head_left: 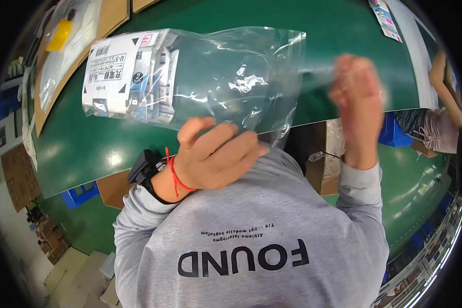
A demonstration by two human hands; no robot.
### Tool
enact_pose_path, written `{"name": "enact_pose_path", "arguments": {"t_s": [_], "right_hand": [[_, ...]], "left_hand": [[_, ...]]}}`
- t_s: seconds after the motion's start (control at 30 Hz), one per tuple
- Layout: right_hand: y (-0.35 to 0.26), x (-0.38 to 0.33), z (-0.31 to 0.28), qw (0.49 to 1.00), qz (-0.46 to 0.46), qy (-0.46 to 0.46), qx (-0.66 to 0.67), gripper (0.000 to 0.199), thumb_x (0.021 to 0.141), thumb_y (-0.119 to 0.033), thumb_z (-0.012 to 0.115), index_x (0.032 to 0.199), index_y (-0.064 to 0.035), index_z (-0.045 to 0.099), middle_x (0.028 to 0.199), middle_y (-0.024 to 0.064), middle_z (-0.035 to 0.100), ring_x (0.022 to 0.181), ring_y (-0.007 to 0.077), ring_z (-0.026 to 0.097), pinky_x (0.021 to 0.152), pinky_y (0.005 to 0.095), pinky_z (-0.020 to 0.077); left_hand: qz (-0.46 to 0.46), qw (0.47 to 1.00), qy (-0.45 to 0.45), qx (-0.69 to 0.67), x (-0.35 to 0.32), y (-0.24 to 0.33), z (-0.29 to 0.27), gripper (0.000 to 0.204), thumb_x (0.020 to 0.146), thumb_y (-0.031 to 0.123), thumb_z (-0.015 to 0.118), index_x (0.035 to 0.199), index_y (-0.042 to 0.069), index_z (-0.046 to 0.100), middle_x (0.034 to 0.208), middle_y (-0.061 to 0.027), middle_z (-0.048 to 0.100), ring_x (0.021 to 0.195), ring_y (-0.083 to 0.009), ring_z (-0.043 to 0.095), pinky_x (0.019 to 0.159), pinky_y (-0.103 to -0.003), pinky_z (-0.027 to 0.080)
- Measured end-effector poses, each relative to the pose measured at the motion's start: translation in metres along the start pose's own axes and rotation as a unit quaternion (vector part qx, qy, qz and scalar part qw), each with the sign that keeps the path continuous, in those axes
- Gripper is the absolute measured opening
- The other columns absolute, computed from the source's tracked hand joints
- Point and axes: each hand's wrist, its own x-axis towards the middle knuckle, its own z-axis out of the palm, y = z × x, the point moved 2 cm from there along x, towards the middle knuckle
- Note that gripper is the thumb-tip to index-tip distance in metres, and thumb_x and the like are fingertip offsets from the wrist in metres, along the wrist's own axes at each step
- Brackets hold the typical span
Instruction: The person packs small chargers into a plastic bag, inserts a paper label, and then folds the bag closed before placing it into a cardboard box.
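A large clear plastic bag (pixel 215 77) lies on the green table, its wide end toward the right. Several small white-and-blue printed packages (pixel 159 77) are bunched in its left end, beside a white label with black corner marks (pixel 110 69). My left hand (pixel 215 154), with a red string at the wrist, is at the bag's near edge, fingers curled over the film; the thumb is hard to make out. Off to the right of the bag, my right hand (pixel 358 84) is raised and smeared by motion, so its fingers cannot be read.
The green table's (pixel 323 20) near edge runs just in front of my body. A cardboard box (pixel 115 18) with clear bags and a yellow piece (pixel 60 35) stands at left. Printed packaging (pixel 386 20) lies far right. Blue crates (pixel 393 132) sit below the table; a person (pixel 441 131) is at right.
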Motion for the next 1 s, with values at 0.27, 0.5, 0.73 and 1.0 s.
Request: {"name": "enact_pose_path", "arguments": {"t_s": [0.27,0.5,0.73,1.0], "right_hand": [[-0.033,-0.072,-0.214,0.699,-0.311,0.565,-0.309,0.033,0.095,-0.016,0.051,0.109,0.0147,0.051,0.111,0.0260,0.060,0.084,0.0247,0.064,0.068,0.0309,0.0544],[0.178,-0.241,-0.273,0.618,0.322,0.119,-0.707,0.031,0.082,-0.028,0.068,0.096,-0.0008,0.064,0.079,0.0131,0.066,0.084,0.0267,0.067,0.068,0.0372,0.0516],[0.009,-0.068,-0.089,0.777,0.487,-0.117,-0.381,0.018,0.080,-0.012,0.070,0.092,0.0011,0.069,0.082,0.0154,0.068,0.067,0.0187,0.068,0.059,0.0285,0.0515],[-0.054,0.055,0.043,0.906,0.101,-0.132,-0.389,0.042,0.090,-0.015,0.060,0.129,-0.0016,0.051,0.110,0.0121,0.063,0.103,0.0167,0.059,0.087,0.0296,0.0467]], "left_hand": [[-0.023,0.999,-0.005,-0.037,-0.005,0.002,-0.006,0.020,0.070,0.030,0.076,0.081,0.021,0.062,0.097,0.0057,0.059,0.086,-0.0137,0.052,0.082,-0.036,0.038],[-0.062,0.997,-0.002,-0.044,-0.024,-0.033,-0.022,0.022,0.070,0.030,0.078,0.081,0.019,0.061,0.094,0.0015,0.057,0.083,-0.0165,0.050,0.075,-0.033,0.038],[-0.060,0.993,-0.063,0.074,-0.042,-0.049,-0.044,0.022,0.067,0.019,0.076,0.087,0.016,0.066,0.095,-0.0004,0.055,0.082,-0.0189,0.049,0.070,-0.032,0.036],[-0.098,0.991,-0.075,0.049,-0.049,-0.035,-0.040,0.027,0.064,0.011,0.067,0.091,0.014,0.067,0.096,-0.0018,0.055,0.085,-0.0199,0.049,0.073,-0.035,0.037]]}}
